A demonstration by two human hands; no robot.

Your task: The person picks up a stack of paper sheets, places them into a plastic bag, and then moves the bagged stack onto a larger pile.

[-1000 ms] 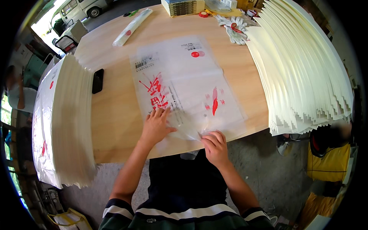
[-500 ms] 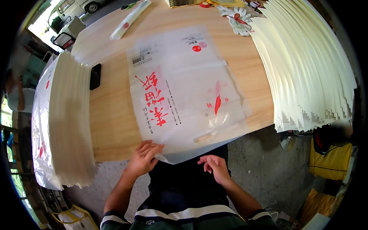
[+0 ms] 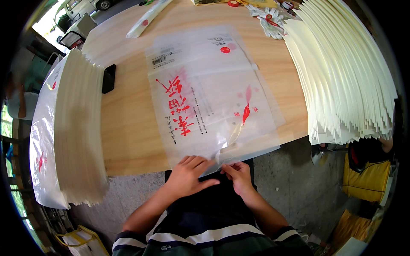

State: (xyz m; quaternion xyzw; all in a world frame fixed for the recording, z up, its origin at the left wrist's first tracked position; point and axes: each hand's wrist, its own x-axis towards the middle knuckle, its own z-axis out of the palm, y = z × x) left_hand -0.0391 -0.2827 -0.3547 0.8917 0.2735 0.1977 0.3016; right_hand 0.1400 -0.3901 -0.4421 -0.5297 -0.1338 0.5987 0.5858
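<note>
Pale wood-grain table (image 3: 128,132), grey concrete (image 3: 282,192) below; pinching glossy translucent film (image 3: 218,102) (red-printed) in right hand (image 3: 239,177), with left hand (image 3: 189,177) open at edge.

left hand (image 3: 188,178): palm down, fingers extended, thumb pointing right | right hand (image 3: 239,176): fingertips pinched | left forearm (image 3: 149,209), right forearm (image 3: 265,208): angled inward

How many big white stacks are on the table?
2: a left stack and a right stack on the table, plastic between them. Others may be out of view.
</note>
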